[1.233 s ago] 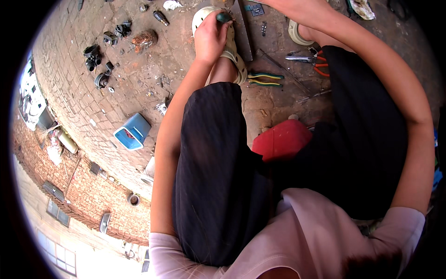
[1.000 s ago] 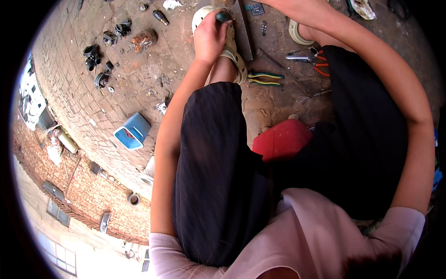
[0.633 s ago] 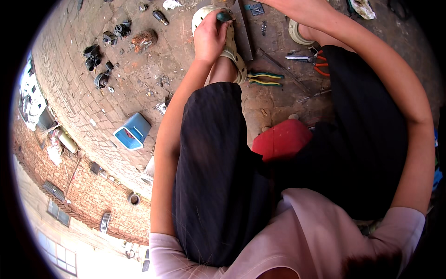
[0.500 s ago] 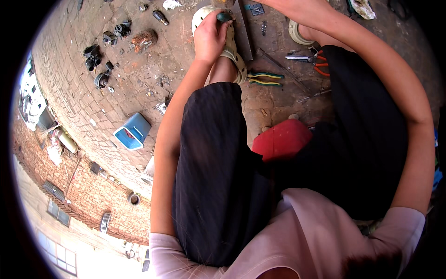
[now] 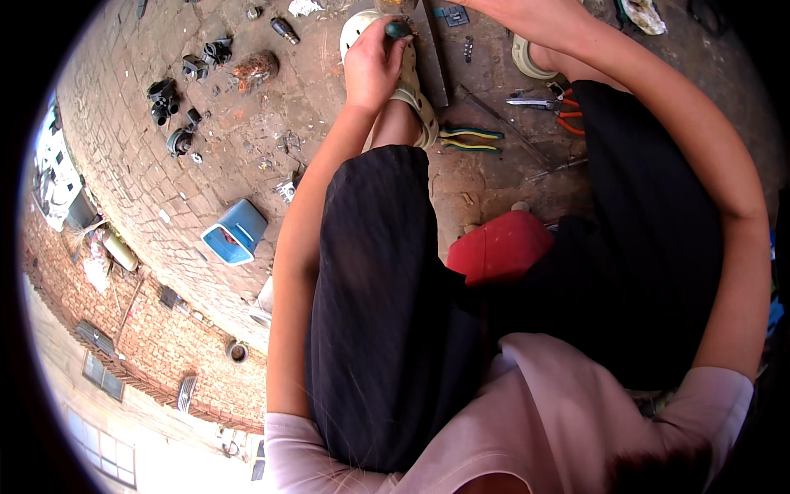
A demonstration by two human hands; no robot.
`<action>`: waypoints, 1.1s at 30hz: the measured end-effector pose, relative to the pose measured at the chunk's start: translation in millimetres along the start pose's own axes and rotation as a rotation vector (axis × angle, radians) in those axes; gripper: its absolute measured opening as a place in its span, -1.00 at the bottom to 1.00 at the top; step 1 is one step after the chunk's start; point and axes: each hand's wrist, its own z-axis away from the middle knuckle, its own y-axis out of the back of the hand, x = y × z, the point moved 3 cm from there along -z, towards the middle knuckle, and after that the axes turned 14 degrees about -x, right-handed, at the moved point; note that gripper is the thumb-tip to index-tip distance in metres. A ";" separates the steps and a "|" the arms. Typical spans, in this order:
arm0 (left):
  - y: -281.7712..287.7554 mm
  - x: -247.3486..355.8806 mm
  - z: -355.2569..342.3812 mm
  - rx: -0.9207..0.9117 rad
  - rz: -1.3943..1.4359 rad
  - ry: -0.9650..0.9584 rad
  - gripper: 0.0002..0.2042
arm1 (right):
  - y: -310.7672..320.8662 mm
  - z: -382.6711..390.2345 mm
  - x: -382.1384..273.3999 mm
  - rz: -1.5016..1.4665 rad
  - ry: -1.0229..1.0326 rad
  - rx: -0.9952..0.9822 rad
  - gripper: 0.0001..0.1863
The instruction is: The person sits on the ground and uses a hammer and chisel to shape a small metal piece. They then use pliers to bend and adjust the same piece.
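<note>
My left hand (image 5: 370, 72) is closed around a tool with a dark green rounded handle (image 5: 397, 30); its working end is not visible. This hand is above my left foot, which wears a pale clog (image 5: 425, 115). Beside the clog lies a long dark metal plate (image 5: 431, 58). My right hand (image 5: 502, 8) reaches in at the top edge, and its fingers are cut off from view. Near it on the ground are a small blue-grey flat part (image 5: 453, 16) and a short dark strip (image 5: 468, 49).
Between my feet lie yellow-and-green-handled pliers (image 5: 471, 139), orange-handled cutters (image 5: 568, 113) and a thin metal rod (image 5: 510, 128). A red rounded object (image 5: 500, 247) is under me. Leftward are several dark motor-like parts (image 5: 163, 99), a rusty lump (image 5: 255, 72) and a blue bin (image 5: 237, 232).
</note>
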 end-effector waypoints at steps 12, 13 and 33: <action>0.6 7.3 -3.7 -0.050 -0.109 -0.023 -0.80 | 4.5 12.4 -15.1 0.300 0.099 0.020 -0.47; 0.9 9.8 -3.5 -0.040 -0.088 -0.042 -0.80 | 3.9 11.1 -11.4 0.305 0.074 -0.033 -0.46; 1.8 0.2 0.2 0.054 0.067 0.078 -0.71 | -12.6 12.7 7.3 0.018 0.047 -0.027 -0.48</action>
